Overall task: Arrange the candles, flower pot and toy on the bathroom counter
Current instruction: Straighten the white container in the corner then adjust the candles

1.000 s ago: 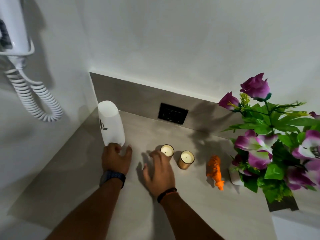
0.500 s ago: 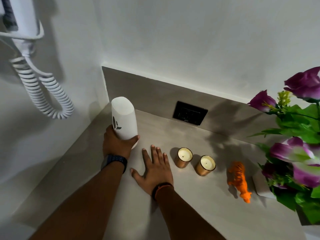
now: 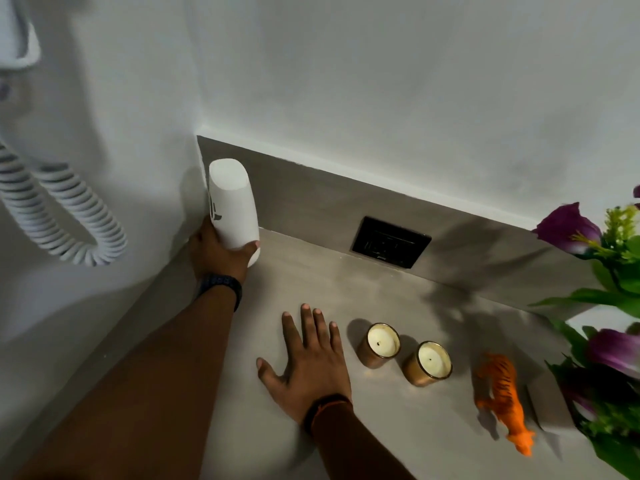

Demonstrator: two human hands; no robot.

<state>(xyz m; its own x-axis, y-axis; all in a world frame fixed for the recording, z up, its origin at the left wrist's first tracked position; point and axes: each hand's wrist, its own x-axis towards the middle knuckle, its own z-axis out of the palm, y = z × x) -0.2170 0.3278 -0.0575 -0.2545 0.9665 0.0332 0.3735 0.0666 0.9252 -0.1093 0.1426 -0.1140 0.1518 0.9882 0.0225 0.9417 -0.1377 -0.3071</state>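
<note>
My left hand (image 3: 216,252) grips the base of a tall white cylinder candle (image 3: 232,206) in the counter's back left corner, close to the side wall. My right hand (image 3: 308,365) lies flat on the grey counter (image 3: 346,289), fingers spread, holding nothing. Just right of it stand two small gold-glass candles (image 3: 379,344) (image 3: 429,363), side by side. An orange toy tiger (image 3: 505,400) stands further right. The flower pot (image 3: 550,400) with purple flowers (image 3: 568,228) is at the right edge, mostly hidden by leaves.
A white coiled cord (image 3: 59,216) hangs from a wall-mounted device on the left wall. A black power outlet (image 3: 389,242) sits in the grey backsplash behind the candles. The white wall rises behind the counter.
My left hand has taken hold of the white candle and moved it back and left into the corner. My right hand left the small candle and now lies flat.
</note>
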